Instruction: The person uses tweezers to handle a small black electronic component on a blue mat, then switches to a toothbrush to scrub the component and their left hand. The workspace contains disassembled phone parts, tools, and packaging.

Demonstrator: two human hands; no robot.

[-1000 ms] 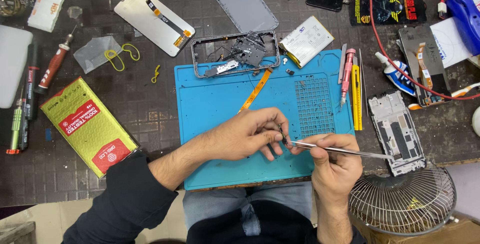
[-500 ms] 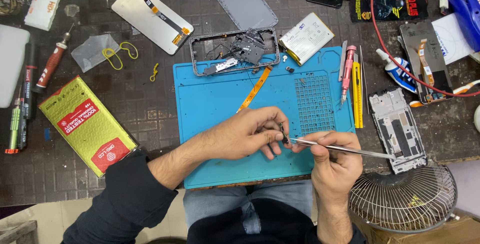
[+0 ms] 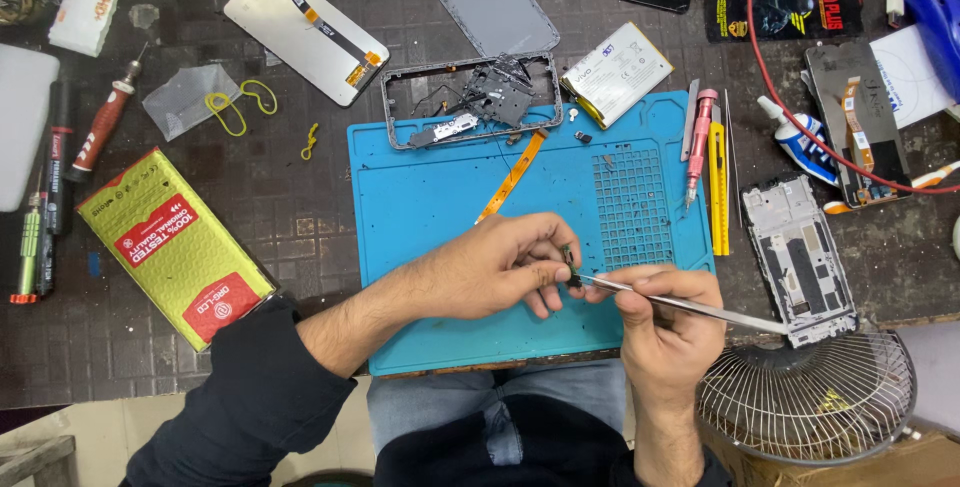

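While hands [image 3: 590, 282] meet, tweezers [image 3: 690, 305] touch a small part [image 3: 567, 254].

Matt blue rubbery work mat [image 3: 440, 207], bright polished metal tweezers [image 3: 690, 305], dark worn rough counter [image 3: 280, 187], glossy yellow-green cardboard box [image 3: 175, 247], wire metal fan grille [image 3: 810, 402], smooth grey plastic phone back cover [image 3: 490, 2], dark cloth sleeve [image 3: 240, 397]

**Camera setup: single head view**

One camera only, head-worn, facing almost straight down onto the workbench [image 3: 250, 207]. Near range: blue work mat [image 3: 440, 197] sits centre frame, wearer's lap at the bottom edge, forearms entering from below. Far bench edge cropped at top. No second view, so no overlap.
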